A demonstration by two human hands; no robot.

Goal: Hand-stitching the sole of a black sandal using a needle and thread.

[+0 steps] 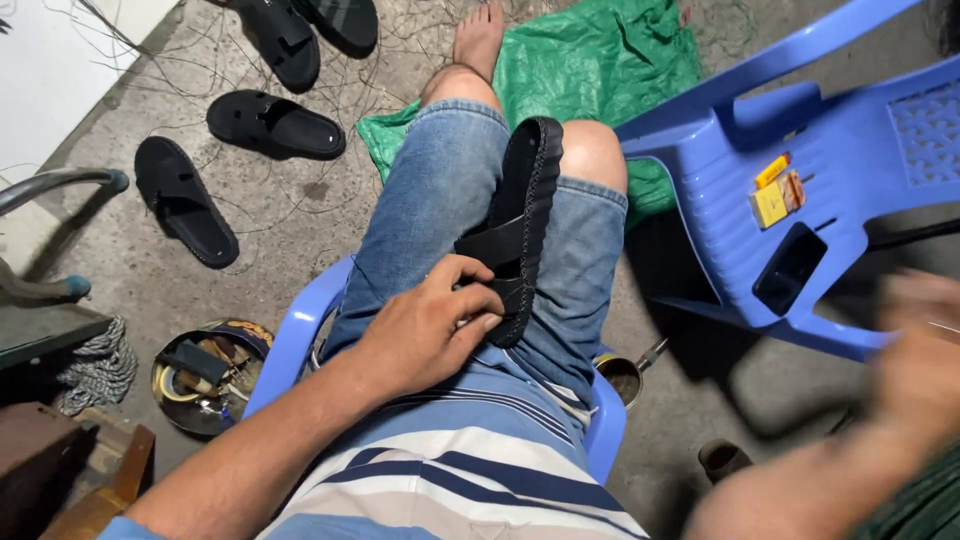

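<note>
A black sandal [522, 225] stands on edge between your knees at the centre of the frame, its long axis running up and away from you. Your left hand [430, 325] grips its near end, fingers closed around the straps. Your right hand [925, 360] is a blur at the right edge, well apart; whether its grip is closed cannot be told. A blue chair [850, 170] lies tipped at the right, and spare sandals [270, 125] sit upper left.
</note>
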